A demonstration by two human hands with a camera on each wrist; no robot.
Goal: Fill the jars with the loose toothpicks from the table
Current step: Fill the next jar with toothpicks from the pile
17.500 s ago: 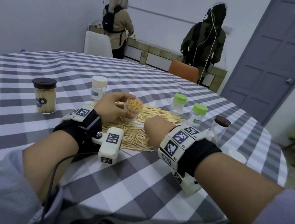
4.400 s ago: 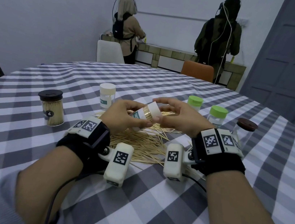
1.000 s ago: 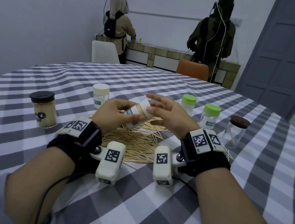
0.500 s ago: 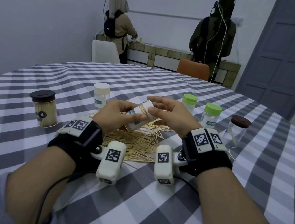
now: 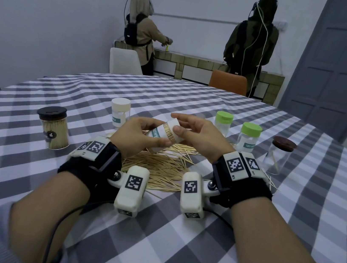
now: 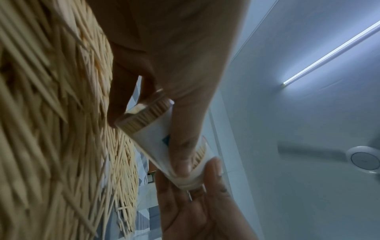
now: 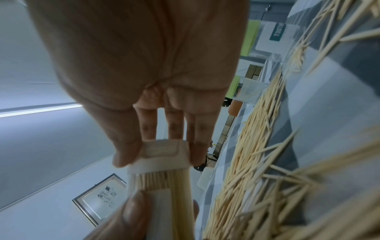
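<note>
Checked tablecloth [image 5: 194,103], white chair [image 5: 124,61], orange chair [image 5: 228,83] — two people [image 5: 140,35] at a far counter, grey door [image 5: 342,66]

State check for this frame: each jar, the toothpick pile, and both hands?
Held jar: full, tilted, white lid on.
Left hand: grips the jar body.
Right hand: pinches the lid.
Black-lid jar: full, closed.
White-lid jar: closed.
Green-lid jars: closed.
Brown-lid jar: nearly empty.
Toothpick pile: loose on table.

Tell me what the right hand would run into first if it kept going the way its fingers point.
Probably the left hand: the right hand grips the white lid on the tilted jar, which lies along that line. Depth beyond is unclear.
</note>
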